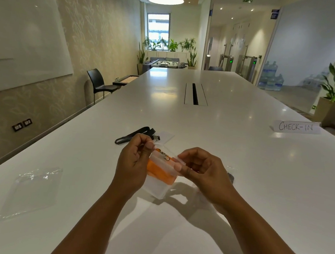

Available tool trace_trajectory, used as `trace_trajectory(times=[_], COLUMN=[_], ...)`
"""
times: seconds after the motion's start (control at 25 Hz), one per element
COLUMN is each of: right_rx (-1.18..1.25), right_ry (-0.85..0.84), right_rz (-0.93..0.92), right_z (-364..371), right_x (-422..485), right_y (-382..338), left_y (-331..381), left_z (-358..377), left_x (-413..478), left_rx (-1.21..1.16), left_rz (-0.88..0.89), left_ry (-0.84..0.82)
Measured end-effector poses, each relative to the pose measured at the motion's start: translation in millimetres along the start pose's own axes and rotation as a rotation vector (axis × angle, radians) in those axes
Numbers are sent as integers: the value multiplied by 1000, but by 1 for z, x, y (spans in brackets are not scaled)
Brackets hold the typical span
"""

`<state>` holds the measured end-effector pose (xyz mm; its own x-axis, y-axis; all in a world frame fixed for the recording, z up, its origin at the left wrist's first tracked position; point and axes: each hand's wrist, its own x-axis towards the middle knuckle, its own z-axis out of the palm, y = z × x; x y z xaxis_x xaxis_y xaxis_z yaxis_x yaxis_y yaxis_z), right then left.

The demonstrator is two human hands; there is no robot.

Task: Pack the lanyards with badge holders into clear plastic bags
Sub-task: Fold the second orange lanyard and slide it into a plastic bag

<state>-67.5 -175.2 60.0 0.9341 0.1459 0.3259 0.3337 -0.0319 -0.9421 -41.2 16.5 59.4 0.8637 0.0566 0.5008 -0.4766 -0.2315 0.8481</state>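
both hands (134, 162) (201, 169) pinch bag (159, 187) holding orange lanyard (159, 171).

Both my forearms reached in from the near edge of the tabletop (240, 151), bare and angling toward each other. My left hand (132, 164) was raised off the surface, fingers curled, thumb and forefinger pinching the top of the clear plastic bag (155, 189). My right hand (205, 173) faced it just beside, palm turned inward, thumb and forefinger pinching that same top edge, the other fingers loosely curled. The hands were close, not touching.
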Motion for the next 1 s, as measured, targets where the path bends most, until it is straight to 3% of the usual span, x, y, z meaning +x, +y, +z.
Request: trace_trajectory(times=[0.24,0.44,0.6,0.76,1.0], right_rx=[186,143,39,-233,-477], right_ry=[-5,29,29,-74,-58], right_rz=[130,121,49,-63,-186], right_z=[1,4,0,7,16], right_x=[3,2,2,-3,-8], right_y=[3,3,2,2,8], left_y=[2,0,-2,-4,-3], left_z=[0,4,4,2,3], left_x=[-1,-2,-2,0,-1], left_rx=[28,51,32,-35,-57], left_rz=[67,90,102,99,94], left_ry=[-26,1,-36,-118,-199])
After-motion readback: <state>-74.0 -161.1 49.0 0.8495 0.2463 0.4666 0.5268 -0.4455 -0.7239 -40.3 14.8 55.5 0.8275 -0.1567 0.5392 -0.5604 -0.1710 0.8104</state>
